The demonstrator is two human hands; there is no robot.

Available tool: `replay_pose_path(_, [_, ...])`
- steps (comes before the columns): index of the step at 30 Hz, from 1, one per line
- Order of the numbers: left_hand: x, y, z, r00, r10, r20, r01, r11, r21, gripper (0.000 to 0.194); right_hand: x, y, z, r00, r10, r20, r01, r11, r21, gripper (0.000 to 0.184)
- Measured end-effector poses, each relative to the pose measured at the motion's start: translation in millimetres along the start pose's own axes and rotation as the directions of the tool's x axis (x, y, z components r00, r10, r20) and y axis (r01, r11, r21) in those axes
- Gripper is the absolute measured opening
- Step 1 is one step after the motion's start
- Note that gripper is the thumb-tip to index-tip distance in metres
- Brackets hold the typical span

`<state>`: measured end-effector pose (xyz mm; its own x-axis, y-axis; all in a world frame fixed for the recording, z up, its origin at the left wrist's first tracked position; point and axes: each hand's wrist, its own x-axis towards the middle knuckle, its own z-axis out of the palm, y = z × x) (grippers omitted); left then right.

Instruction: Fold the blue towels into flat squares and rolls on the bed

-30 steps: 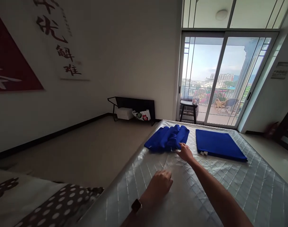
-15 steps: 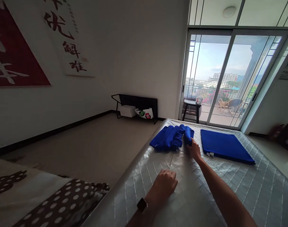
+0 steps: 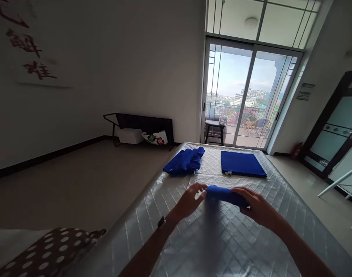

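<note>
A blue rolled-up piece of cloth [image 3: 225,194] is held up just over the silver quilted mattress [image 3: 176,238]. My right hand [image 3: 255,204] grips its right end, thumb below and fingers on top. At the left end, my left hand [image 3: 191,198], with a watch on its wrist, pinches the edge between thumb and fingertips. Farther up the mattress lies a crumpled pile of blue cloth [image 3: 184,161]. To the right of that pile is a flat, neatly folded blue cloth [image 3: 242,163] with a white tag at its near edge.
A brown polka-dot fabric [image 3: 54,246] lies at the lower left. Beyond the mattress, a black bench [image 3: 145,122] stands by the wall with a white box [image 3: 130,135] under it. Sliding glass doors [image 3: 245,96] open onto a balcony. White furniture legs [image 3: 340,179] show at right.
My right hand has taken the blue roll off the pile and brought it nearer. My left hand has come up to its other end. The view has turned right.
</note>
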<state>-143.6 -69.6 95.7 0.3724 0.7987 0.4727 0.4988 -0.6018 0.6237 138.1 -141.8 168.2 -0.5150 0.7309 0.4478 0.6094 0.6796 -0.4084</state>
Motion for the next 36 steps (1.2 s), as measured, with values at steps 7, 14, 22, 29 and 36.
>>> replay_pose_path(7, [-46.2,113.8,43.6,0.986,0.13,0.105,-0.093,0.95,-0.299,0.042,-41.4,-44.5,23.5,0.983,-0.033,-0.18,0.052,0.993,0.107,0.048])
replay_pose_path(14, [-94.4,114.3,89.5,0.989,-0.145,0.021,0.141,0.91,-0.39,0.05,-61.9,-48.3,59.0,0.935,0.206,-0.287,-0.133,0.958,0.253,0.04])
replay_pose_path(22, [-106.8,128.0,80.1,0.97,-0.236,-0.061,0.203,0.921,-0.334,0.042,-75.1,-62.2,58.1,0.826,0.347,-0.444,-0.224,0.925,0.307,0.021])
replay_pose_path(29, [-102.3,130.4,70.2,0.974,-0.217,-0.063,0.195,0.948,-0.253,0.031,-88.1,-64.1,58.8,0.771,0.532,-0.35,-0.411,0.836,0.365,0.018])
replay_pose_path(36, [-101.3,122.4,72.3,0.936,-0.302,-0.182,0.262,0.941,-0.214,0.028,-92.4,-83.4,55.6,0.873,0.486,-0.04,-0.457,0.845,0.279,0.017])
